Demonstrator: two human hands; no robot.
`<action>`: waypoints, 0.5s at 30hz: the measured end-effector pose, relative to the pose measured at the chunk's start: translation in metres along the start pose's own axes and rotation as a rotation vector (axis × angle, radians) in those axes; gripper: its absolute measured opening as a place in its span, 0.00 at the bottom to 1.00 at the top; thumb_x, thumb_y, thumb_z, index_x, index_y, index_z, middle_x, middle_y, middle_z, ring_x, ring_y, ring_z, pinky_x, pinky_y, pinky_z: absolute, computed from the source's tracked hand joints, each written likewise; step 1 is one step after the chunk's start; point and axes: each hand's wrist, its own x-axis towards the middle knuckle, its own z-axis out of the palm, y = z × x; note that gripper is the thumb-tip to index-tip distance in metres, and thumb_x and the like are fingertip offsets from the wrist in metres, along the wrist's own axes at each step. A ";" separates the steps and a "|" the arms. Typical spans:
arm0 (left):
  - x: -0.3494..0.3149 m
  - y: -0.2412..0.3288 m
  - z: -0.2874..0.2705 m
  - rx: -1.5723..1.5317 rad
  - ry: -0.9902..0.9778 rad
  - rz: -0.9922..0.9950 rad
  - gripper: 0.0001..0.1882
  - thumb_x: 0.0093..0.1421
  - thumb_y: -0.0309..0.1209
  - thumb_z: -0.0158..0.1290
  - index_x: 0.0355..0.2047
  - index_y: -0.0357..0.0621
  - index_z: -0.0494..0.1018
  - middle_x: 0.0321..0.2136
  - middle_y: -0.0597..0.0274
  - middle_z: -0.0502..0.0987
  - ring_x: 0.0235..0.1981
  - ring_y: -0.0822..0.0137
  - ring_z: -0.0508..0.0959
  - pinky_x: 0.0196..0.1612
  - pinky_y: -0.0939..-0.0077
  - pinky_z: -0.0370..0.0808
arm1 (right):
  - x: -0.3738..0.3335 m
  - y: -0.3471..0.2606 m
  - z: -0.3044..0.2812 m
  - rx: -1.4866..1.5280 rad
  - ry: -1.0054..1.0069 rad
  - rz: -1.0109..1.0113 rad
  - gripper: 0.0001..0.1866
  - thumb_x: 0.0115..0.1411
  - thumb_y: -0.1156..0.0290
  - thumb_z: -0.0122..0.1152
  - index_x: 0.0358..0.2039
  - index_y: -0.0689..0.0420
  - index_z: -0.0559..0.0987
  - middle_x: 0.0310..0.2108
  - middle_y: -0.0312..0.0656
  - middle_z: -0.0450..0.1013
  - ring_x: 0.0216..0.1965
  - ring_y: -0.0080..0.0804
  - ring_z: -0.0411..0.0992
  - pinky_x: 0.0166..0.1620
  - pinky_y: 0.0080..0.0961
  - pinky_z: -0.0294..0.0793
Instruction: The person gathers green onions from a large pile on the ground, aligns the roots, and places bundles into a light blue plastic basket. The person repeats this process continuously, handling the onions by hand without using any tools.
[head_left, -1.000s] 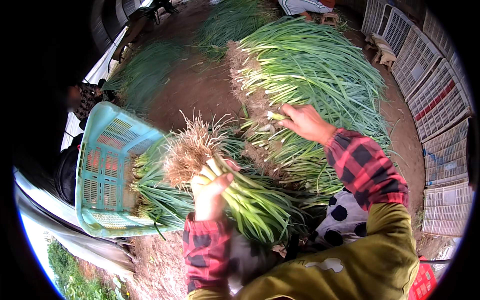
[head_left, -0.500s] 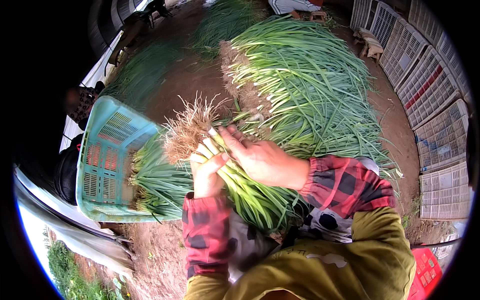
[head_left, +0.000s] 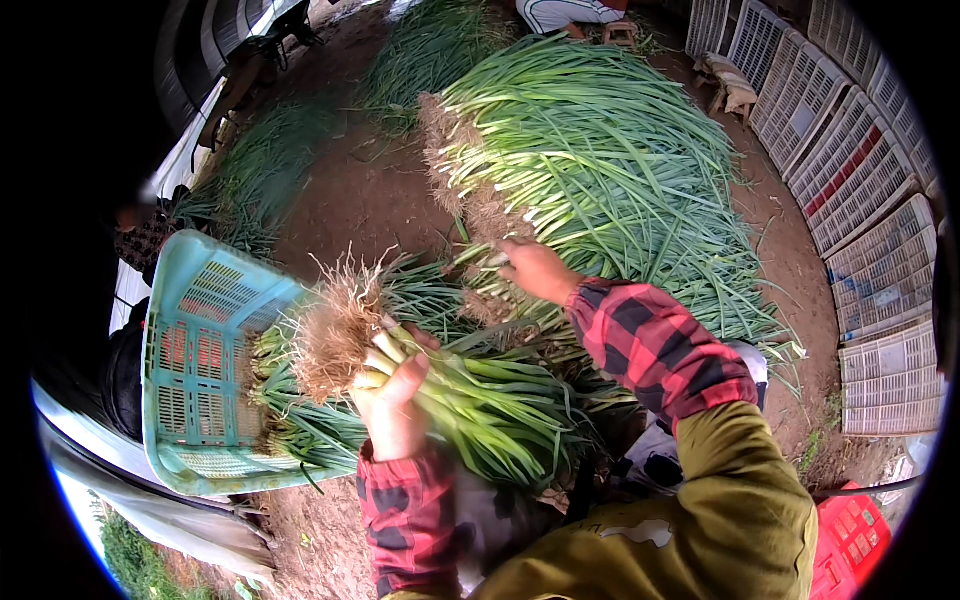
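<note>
My left hand (head_left: pixel 395 405) is wrapped round a bunch of green onions (head_left: pixel 450 385). The bunch's tangled pale roots (head_left: pixel 335 335) point up and left, and its leaves trail to the lower right. My right hand (head_left: pixel 540 270) reaches away from the bunch to the near left edge of a large heap of green onions (head_left: pixel 610 170). Its fingers are closed at the white end of a loose green onion (head_left: pixel 488 262); the fingertips are partly hidden. Left of my left hand, a turquoise plastic crate (head_left: pixel 205 385) lies tipped, with more green onions inside.
White slatted crates (head_left: pixel 880 270) line the right side. A red crate (head_left: pixel 850 540) stands at the lower right. More greens (head_left: pixel 250 170) lie on the dirt floor (head_left: pixel 370 200) at the far left. A person in white trousers (head_left: pixel 570 12) sits at the back, beside a small wooden stool (head_left: pixel 620 33).
My right hand has left the bunch and moved away and to the right, to the onions at the heap's edge. My left hand keeps the bunch, now slightly lower and further left.
</note>
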 end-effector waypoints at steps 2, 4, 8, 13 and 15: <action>0.007 -0.008 0.000 0.088 -0.018 -0.029 0.28 0.45 0.21 0.58 0.48 0.39 0.63 0.35 0.52 0.73 0.37 0.57 0.75 0.41 0.64 0.76 | 0.008 0.086 0.023 -0.354 0.190 0.011 0.18 0.53 0.77 0.51 0.47 0.64 0.72 0.50 0.51 0.70 0.53 0.50 0.67 0.56 0.41 0.67; 0.010 -0.008 -0.002 0.124 -0.017 -0.078 0.27 0.44 0.23 0.59 0.46 0.37 0.65 0.34 0.52 0.73 0.37 0.58 0.75 0.41 0.65 0.76 | 0.015 0.128 0.021 -0.514 0.287 0.079 0.14 0.48 0.78 0.53 0.38 0.58 0.76 0.43 0.45 0.72 0.51 0.42 0.67 0.54 0.37 0.66; 0.014 -0.005 0.002 0.138 0.040 -0.111 0.27 0.43 0.24 0.59 0.45 0.36 0.66 0.34 0.53 0.73 0.37 0.58 0.75 0.41 0.65 0.76 | 0.027 0.147 0.021 -0.791 0.288 -0.082 0.08 0.51 0.71 0.51 0.33 0.52 0.76 0.37 0.37 0.68 0.45 0.36 0.65 0.51 0.33 0.64; 0.018 -0.009 0.000 0.155 0.017 -0.105 0.25 0.43 0.23 0.58 0.44 0.34 0.67 0.35 0.52 0.73 0.36 0.59 0.75 0.41 0.66 0.75 | 0.021 0.151 -0.002 -0.671 0.297 -0.206 0.07 0.50 0.70 0.54 0.31 0.53 0.75 0.36 0.37 0.69 0.45 0.37 0.66 0.51 0.36 0.63; 0.017 -0.010 -0.003 0.223 0.011 -0.146 0.24 0.44 0.23 0.58 0.43 0.32 0.67 0.35 0.52 0.73 0.36 0.59 0.75 0.41 0.67 0.75 | 0.011 0.149 -0.017 -0.600 0.306 -0.316 0.07 0.49 0.70 0.55 0.31 0.53 0.74 0.36 0.39 0.70 0.44 0.37 0.67 0.51 0.39 0.64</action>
